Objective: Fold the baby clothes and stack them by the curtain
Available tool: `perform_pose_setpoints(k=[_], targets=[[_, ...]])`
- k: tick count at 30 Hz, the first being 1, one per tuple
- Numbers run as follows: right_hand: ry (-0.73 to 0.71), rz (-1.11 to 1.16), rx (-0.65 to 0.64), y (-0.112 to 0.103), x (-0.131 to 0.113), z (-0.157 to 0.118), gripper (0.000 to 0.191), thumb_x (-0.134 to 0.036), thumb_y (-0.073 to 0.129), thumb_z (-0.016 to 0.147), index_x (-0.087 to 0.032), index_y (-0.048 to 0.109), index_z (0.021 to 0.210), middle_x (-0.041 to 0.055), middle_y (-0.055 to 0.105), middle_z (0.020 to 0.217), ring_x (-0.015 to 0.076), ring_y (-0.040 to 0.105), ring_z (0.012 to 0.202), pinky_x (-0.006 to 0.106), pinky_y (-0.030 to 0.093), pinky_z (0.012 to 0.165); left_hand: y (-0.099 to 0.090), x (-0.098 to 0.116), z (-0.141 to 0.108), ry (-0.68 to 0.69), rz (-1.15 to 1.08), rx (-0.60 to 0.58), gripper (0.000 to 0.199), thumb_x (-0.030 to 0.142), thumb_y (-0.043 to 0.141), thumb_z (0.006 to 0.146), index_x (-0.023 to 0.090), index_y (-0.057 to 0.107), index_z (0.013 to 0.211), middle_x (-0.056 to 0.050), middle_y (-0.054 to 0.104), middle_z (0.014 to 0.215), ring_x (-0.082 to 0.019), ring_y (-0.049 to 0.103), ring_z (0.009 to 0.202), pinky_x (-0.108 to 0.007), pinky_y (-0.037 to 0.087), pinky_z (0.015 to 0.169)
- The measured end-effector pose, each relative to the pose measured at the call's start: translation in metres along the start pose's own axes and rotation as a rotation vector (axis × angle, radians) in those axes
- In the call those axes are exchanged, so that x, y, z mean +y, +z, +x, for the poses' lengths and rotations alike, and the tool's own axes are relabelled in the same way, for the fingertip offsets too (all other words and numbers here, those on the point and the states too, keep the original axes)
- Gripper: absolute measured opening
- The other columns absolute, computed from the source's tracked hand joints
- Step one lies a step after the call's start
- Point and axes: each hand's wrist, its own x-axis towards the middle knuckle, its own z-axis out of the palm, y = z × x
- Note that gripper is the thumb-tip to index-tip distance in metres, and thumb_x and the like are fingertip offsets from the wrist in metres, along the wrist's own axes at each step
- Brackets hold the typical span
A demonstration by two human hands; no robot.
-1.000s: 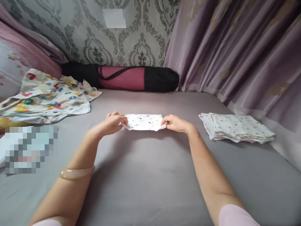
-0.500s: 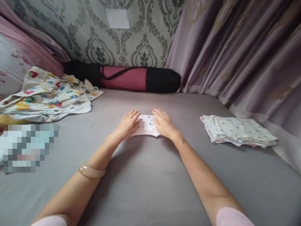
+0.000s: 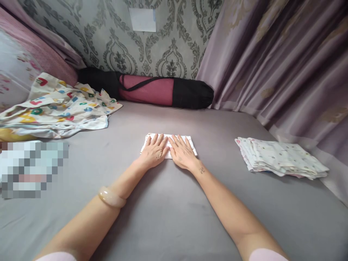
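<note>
A small folded white cloth (image 3: 193, 146) with a sparse print lies on the grey bed sheet (image 3: 168, 210) in front of me. My left hand (image 3: 154, 150) rests flat on its left half, fingers spread. On the right half lies my right hand (image 3: 181, 150), palm down, fingers also apart. The two thumbs nearly meet at the middle of the cloth. Much of the cloth is hidden beneath both hands, so its exact folds cannot be seen.
To the right sits a stack of folded printed cloths (image 3: 282, 157). A rumpled colourful-print cloth (image 3: 62, 108) lies at the left, above a blurred-out item (image 3: 34, 168). A long black and pink bag (image 3: 146, 90) lies along the wall, beside purple curtains (image 3: 261, 54).
Both hands have come down and inward from the cloth's side edges to lie flat on top of it. More of the cloth's outer edges now shows. The view has shifted slightly.
</note>
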Motion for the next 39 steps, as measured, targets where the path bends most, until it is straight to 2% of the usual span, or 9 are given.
perform_pose_setpoints(k=[6, 11, 15, 19, 24, 26, 34, 37, 39], targets=[[-0.005, -0.001, 0.004, 0.001, 0.001, 0.002, 0.057, -0.033, 0.024, 0.101, -0.016, 0.035, 0.154, 0.0086, 0.032, 0.161, 0.0274, 0.025, 0.148, 0.048, 0.009, 0.122, -0.009, 0.0, 0.003, 0.044, 0.045, -0.017, 0.056, 0.043, 0.025, 0.101, 0.015, 0.043, 0.146, -0.015, 0.043, 0.152, -0.035, 0.037, 0.139, -0.055, 0.027, 0.114], [0.007, 0.015, -0.023, -0.001, 0.001, 0.002, 0.056, -0.033, 0.024, 0.101, -0.018, 0.034, 0.154, 0.0079, 0.032, 0.161, 0.0254, 0.024, 0.149, 0.048, 0.008, 0.122, -0.01, -0.002, 0.004, 0.049, 0.028, -0.011, 0.055, 0.044, 0.028, 0.101, 0.016, 0.045, 0.145, -0.015, 0.046, 0.15, -0.034, 0.039, 0.138, -0.052, 0.03, 0.113], [0.005, 0.058, -0.037, -0.011, 0.003, 0.002, 0.058, -0.033, 0.022, 0.101, -0.015, 0.03, 0.155, 0.0099, 0.026, 0.162, 0.0241, 0.019, 0.151, 0.048, 0.008, 0.123, -0.01, -0.003, 0.002, 0.032, -0.023, 0.025, 0.052, 0.044, 0.028, 0.101, 0.021, 0.045, 0.145, -0.013, 0.045, 0.152, -0.032, 0.035, 0.144, -0.054, 0.023, 0.117], [0.071, 0.02, 0.084, -0.019, 0.015, 0.002, 0.061, -0.032, 0.022, 0.1, -0.006, 0.026, 0.156, 0.0136, 0.019, 0.164, 0.0234, 0.012, 0.152, 0.045, 0.003, 0.123, -0.014, -0.007, 0.002, -0.055, -0.049, 0.119, 0.057, 0.041, 0.023, 0.101, 0.015, 0.043, 0.148, -0.015, 0.038, 0.157, -0.03, 0.024, 0.15, -0.052, 0.013, 0.122], [0.174, 0.035, -0.018, -0.011, 0.031, -0.001, 0.065, -0.035, 0.021, 0.101, 0.002, 0.028, 0.153, 0.0169, 0.021, 0.163, 0.026, 0.014, 0.152, 0.04, 0.012, 0.123, -0.013, -0.017, 0.004, -0.174, -0.083, -0.093, 0.066, 0.043, 0.022, 0.1, 0.002, 0.038, 0.149, -0.019, 0.034, 0.157, -0.033, 0.023, 0.149, -0.05, 0.02, 0.121], [0.18, 0.044, -0.039, -0.007, 0.033, -0.002, 0.065, -0.036, 0.021, 0.101, 0.001, 0.028, 0.153, 0.0168, 0.022, 0.163, 0.0259, 0.014, 0.152, 0.039, 0.014, 0.123, -0.009, -0.02, 0.004, -0.178, -0.095, -0.109, 0.067, 0.045, 0.022, 0.1, 0.002, 0.038, 0.149, -0.019, 0.033, 0.158, -0.032, 0.023, 0.149, -0.049, 0.022, 0.121], [0.177, 0.046, -0.046, -0.007, 0.032, -0.002, 0.066, -0.037, 0.02, 0.101, 0.002, 0.027, 0.153, 0.0171, 0.021, 0.163, 0.0254, 0.012, 0.152, 0.038, 0.013, 0.123, 0.002, -0.03, 0.006, -0.151, -0.221, -0.008, 0.063, 0.045, 0.026, 0.099, 0.004, 0.045, 0.144, -0.02, 0.039, 0.155, -0.031, 0.023, 0.149, -0.046, 0.022, 0.121], [0.193, 0.029, -0.107, -0.013, 0.033, 0.0, 0.066, -0.038, 0.02, 0.101, 0.001, 0.026, 0.154, 0.0167, 0.02, 0.163, 0.0258, 0.011, 0.152, 0.039, 0.014, 0.123, -0.002, -0.035, 0.008, -0.213, -0.396, 0.04, 0.057, 0.04, 0.027, 0.099, 0.007, 0.05, 0.14, -0.018, 0.043, 0.153, -0.027, 0.031, 0.147, -0.043, 0.024, 0.121], [0.21, 0.0, -0.18, -0.022, 0.029, 0.004, 0.066, -0.038, 0.021, 0.101, 0.0, 0.026, 0.154, 0.0176, 0.021, 0.163, 0.028, 0.012, 0.152, 0.042, 0.014, 0.122, -0.006, -0.039, 0.009, -0.302, -0.527, 0.093, 0.053, 0.036, 0.029, 0.098, 0.01, 0.053, 0.138, -0.016, 0.049, 0.148, -0.026, 0.041, 0.141, -0.042, 0.03, 0.118]])
